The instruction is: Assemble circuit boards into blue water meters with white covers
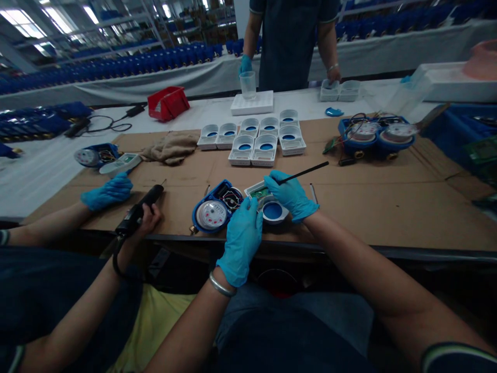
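My left hand (243,235), in a blue glove, rests with fingers closed against the near side of a white meter cover (267,199) that has a green circuit board and a blue disc in it. My right hand (289,194), also gloved, pinches a thin black stick (306,171) whose lower end sits over the cover. A blue water meter (215,207) with a round dial lies just left of the cover on the brown cardboard (388,207).
A person at my left holds a black electric screwdriver (137,212) and rests a gloved hand (108,191) by another meter (95,155). Several white covers (252,140) sit in rows beyond. A standing person (289,41), red bin (167,102), cloth (171,147), wired meters (375,135).
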`<state>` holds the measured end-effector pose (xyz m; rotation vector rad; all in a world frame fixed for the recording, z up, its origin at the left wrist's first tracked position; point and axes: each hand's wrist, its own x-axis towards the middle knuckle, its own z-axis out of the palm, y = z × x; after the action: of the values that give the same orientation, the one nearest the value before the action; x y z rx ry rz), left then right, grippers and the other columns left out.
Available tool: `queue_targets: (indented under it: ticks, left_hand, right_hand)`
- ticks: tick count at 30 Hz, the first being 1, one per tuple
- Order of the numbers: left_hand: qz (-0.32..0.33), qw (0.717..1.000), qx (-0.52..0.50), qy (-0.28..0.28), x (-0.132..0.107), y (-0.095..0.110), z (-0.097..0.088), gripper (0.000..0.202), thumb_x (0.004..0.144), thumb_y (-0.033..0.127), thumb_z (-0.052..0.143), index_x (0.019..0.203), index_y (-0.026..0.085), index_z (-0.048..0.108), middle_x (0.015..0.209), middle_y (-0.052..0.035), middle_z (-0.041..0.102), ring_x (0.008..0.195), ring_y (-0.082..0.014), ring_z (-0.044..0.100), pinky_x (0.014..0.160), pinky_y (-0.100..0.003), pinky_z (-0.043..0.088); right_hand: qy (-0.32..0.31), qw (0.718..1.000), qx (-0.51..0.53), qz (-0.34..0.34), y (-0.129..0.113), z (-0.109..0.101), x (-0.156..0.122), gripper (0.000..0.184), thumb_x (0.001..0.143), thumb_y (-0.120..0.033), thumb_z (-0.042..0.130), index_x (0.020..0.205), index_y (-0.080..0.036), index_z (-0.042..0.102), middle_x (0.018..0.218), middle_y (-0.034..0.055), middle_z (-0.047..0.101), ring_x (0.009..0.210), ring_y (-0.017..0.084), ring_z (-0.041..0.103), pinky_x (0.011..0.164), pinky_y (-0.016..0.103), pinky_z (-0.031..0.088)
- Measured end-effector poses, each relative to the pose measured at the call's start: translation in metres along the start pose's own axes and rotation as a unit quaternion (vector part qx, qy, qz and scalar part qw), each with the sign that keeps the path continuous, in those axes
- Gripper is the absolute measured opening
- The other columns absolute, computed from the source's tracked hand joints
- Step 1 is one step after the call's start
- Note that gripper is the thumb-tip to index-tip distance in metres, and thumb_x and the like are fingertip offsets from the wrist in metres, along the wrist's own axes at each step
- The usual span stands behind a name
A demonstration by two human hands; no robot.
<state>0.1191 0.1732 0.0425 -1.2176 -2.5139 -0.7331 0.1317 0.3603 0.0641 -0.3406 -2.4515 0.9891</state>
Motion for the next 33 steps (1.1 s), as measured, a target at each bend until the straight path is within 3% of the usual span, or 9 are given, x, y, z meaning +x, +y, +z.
queue_targets:
  ticks: [8, 17, 26, 33]
  left_hand:
    - [-0.005, 1.000, 0.012, -0.016, -0.001, 0.000, 0.001, 0.040, 0.099, 0.028, 0.043, 0.136, 0.014, 0.049, 0.135, -0.0187, 0.057, 0.125, -0.0289, 0.056, 0.101, -0.046, 0.051]
    - [0.001, 1.000, 0.000, -0.013, -0.002, -0.001, 0.002, 0.041, 0.099, 0.028, 0.044, 0.136, 0.013, 0.049, 0.139, -0.0187, 0.055, 0.129, -0.0280, 0.053, 0.107, -0.047, 0.047]
    - [0.002, 1.000, 0.012, -0.010, -0.003, -0.002, 0.003, 0.041, 0.099, 0.030, 0.044, 0.135, 0.011, 0.051, 0.137, -0.0191, 0.056, 0.127, -0.0288, 0.055, 0.107, -0.046, 0.047]
    - [0.002, 1.000, 0.009, -0.018, -0.002, 0.000, 0.001, 0.042, 0.098, 0.028, 0.045, 0.138, 0.016, 0.048, 0.140, -0.0155, 0.054, 0.129, -0.0279, 0.053, 0.108, -0.045, 0.046]
  right_hand:
    - [-0.012, 1.000, 0.003, -0.003, -0.001, 0.004, -0.001, 0.028, 0.094, -0.036, 0.041, 0.071, -0.021, 0.047, 0.071, 0.0011, 0.054, 0.067, 0.015, 0.045, 0.065, 0.027, 0.036]
    - [-0.017, 1.000, 0.022, 0.000, 0.002, 0.006, 0.001, 0.026, 0.092, -0.035, 0.042, 0.070, -0.021, 0.046, 0.072, 0.0011, 0.056, 0.067, 0.015, 0.047, 0.067, 0.027, 0.038]
    - [-0.011, 0.995, 0.100, 0.015, 0.001, 0.006, 0.001, 0.031, 0.090, -0.041, 0.044, 0.066, -0.021, 0.045, 0.065, -0.0025, 0.049, 0.063, 0.013, 0.043, 0.064, 0.026, 0.036]
    - [0.038, 0.981, 0.182, 0.051, 0.001, -0.005, 0.001, 0.035, 0.087, -0.043, 0.052, 0.061, -0.020, 0.045, 0.059, -0.0044, 0.046, 0.059, 0.011, 0.041, 0.060, 0.026, 0.035]
